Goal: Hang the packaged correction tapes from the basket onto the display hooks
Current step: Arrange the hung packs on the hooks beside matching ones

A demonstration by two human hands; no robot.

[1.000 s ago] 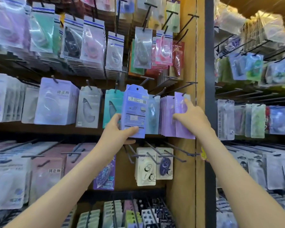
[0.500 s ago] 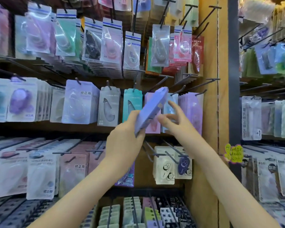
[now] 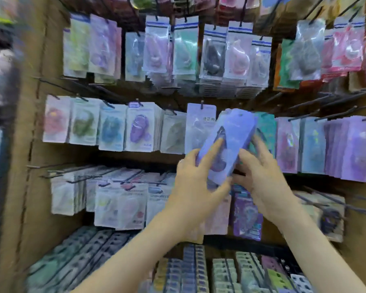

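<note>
Head view: left hand (image 3: pixel 195 187) and right hand (image 3: pixel 260 182) both curl fingers round tilted purple packs (image 3: pixel 230 140), held before the middle hooks (image 3: pixel 202 105); loose stack could fan out and slip; hanging hole may miss.

A shop is shown, and by its stock a stationery aisle. A brown display wall (image 3: pixel 36 157) is fitted with rows of black metal hooks (image 3: pixel 51 166). On most of these, packets of correction tape (image 3: pixel 138 129) are hung in thick stacks of identical items, sorted by colour and kind. Along the wall's bottom edge, more small goods (image 3: pixel 190 269) are lined up in tight rows.
</note>
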